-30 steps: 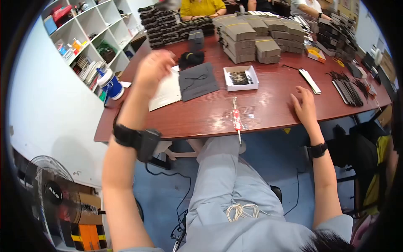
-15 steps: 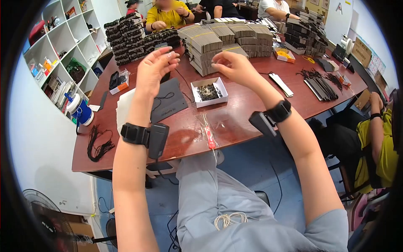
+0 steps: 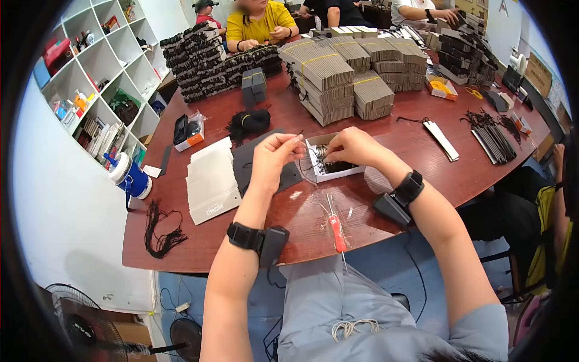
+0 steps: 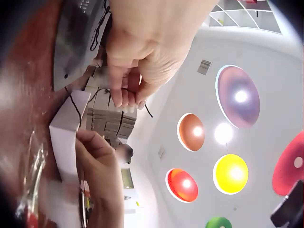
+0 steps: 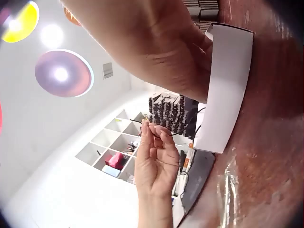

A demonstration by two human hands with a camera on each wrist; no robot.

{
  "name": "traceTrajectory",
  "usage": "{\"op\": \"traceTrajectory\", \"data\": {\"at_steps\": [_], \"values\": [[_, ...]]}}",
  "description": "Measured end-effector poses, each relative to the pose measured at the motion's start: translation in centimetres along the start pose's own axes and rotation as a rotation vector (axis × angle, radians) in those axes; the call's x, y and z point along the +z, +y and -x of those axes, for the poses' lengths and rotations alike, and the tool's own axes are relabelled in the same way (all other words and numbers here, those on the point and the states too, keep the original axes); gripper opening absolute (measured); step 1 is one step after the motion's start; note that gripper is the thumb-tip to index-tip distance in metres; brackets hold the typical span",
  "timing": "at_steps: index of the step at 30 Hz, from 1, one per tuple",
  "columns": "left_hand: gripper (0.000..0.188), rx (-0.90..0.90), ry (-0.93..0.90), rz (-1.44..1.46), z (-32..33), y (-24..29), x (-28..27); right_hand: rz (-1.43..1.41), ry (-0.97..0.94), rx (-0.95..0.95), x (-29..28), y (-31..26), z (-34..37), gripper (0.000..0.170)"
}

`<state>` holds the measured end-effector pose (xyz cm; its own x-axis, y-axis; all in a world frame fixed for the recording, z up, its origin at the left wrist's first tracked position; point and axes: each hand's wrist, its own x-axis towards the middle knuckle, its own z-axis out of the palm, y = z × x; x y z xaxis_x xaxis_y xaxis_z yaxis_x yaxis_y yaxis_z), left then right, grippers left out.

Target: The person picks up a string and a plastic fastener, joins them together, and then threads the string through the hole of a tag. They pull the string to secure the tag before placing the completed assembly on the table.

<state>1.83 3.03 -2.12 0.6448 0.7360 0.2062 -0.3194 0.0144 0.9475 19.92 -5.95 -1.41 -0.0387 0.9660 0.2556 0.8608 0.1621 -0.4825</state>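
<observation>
My left hand (image 3: 274,158) pinches a thin black cord between thumb and fingers. In the left wrist view the cord's loose end (image 4: 149,111) sticks out past the fingertips. The cord runs on toward a white open box (image 3: 341,175), which holds small dark and brass-coloured pieces. My right hand (image 3: 356,148) reaches over the box from the right, curled fingers down among the pieces. The box wall hides these fingertips in the right wrist view; I cannot tell whether they hold a piece. Under and beside my left hand lies a dark grey flat sheet (image 3: 242,160) with a black cord.
A red-handled tool (image 3: 338,232) lies near the table's front edge. Pale card sheets (image 3: 211,184) and a black cord bundle (image 3: 163,232) are at left. Banded grey stacks (image 3: 325,72) stand behind the box. A white strip (image 3: 441,140) and corded dark strips (image 3: 491,142) lie at right.
Both hands were apart, then raised above the table. Now the left has moved down and right beside the box, and the right has come in from the right, its fingers into the box.
</observation>
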Motion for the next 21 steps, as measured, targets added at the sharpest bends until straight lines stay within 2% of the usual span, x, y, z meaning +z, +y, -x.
{"op": "traceTrajectory", "data": {"at_steps": [4, 7, 8, 9, 11, 13, 15, 18, 21], "values": [[0.009, -0.009, 0.015, -0.082, 0.6, -0.3, 0.9, -0.068, 0.153, -0.112, -0.5, 1.3, 0.2, 0.016], [0.01, -0.017, 0.025, -0.156, 0.9, -0.6, 1.6, -0.073, 0.194, -0.097, -0.8, 1.5, 1.0, 0.015], [0.01, -0.009, 0.014, -0.175, 1.0, -0.7, 1.7, -0.161, 0.123, 0.01, -1.0, 1.1, 1.1, 0.017], [0.01, -0.002, 0.003, -0.195, 1.1, -0.8, 1.8, -0.162, 0.119, 0.021, -0.7, 1.0, 1.1, 0.017], [0.01, -0.003, 0.005, -0.211, 1.2, -0.9, 2.0, -0.539, 0.194, 0.143, -0.3, 0.8, 0.8, 0.017], [0.01, 0.005, -0.024, -0.202, 1.4, -0.9, 2.1, -0.58, 0.177, 0.139, -0.2, 0.3, 0.7, 0.018], [0.01, 0.003, -0.028, -0.197, 1.5, -0.9, 2.2, -0.759, 0.165, 0.146, 0.2, -0.2, 0.7, 0.019], [0.009, 0.009, -0.067, -0.206, 1.6, -0.9, 2.4, -0.858, 0.165, 0.114, 0.8, -0.8, 0.7, 0.02], [0.009, -0.037, -0.122, -0.229, 1.6, -1.0, 2.6, -0.798, 0.172, 0.131, 0.6, -1.5, 0.8, 0.02]]}}
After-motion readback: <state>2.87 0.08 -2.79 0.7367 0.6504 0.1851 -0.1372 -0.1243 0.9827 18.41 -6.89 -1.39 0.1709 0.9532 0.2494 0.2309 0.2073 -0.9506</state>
